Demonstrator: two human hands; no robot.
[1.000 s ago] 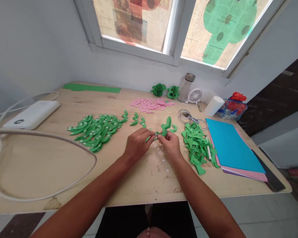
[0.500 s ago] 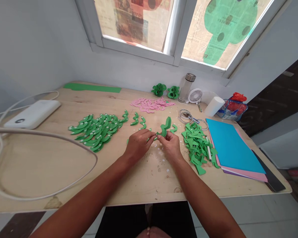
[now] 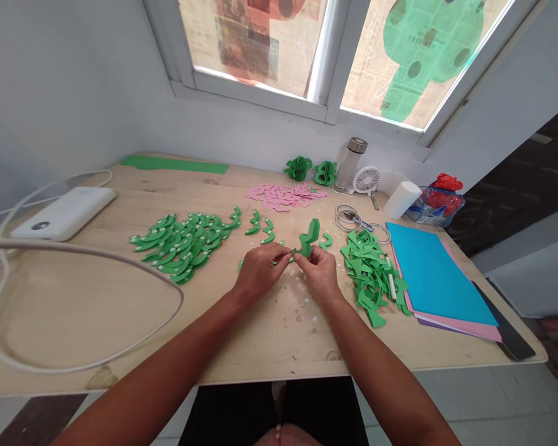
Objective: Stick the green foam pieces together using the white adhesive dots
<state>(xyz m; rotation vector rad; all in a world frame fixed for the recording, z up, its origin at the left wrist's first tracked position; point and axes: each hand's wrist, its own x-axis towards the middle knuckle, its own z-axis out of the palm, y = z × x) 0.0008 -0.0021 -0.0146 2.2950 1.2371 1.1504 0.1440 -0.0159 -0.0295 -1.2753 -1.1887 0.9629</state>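
A stack of wavy green paper cutouts [image 3: 309,237] stands up between my fingertips, just above the table. My right hand [image 3: 322,272] is closed, its thumb and fingers pinching the lower end of the stack. Against it, fingertip to fingertip, my left hand [image 3: 261,267] pinches at the same end; the exact spot is partly hidden by the fingers. Loose wavy green pieces with white tabs [image 3: 267,230] lie just beyond my left hand. A single curved green piece [image 3: 326,241] rests behind my right hand.
Left of my hands spreads a pile of white-tabbed green cutouts [image 3: 186,244]. Green scraps [image 3: 367,272] and blue sheets [image 3: 437,272] lie on the right. Farther back are pink cutouts [image 3: 283,196], a bottle [image 3: 348,166] and a small fan [image 3: 366,179]. A white cable [image 3: 179,297] loops at left.
Hardly anything differs. Both hands keep their pinch at the end of the green cutouts, and the view has shifted very slightly.
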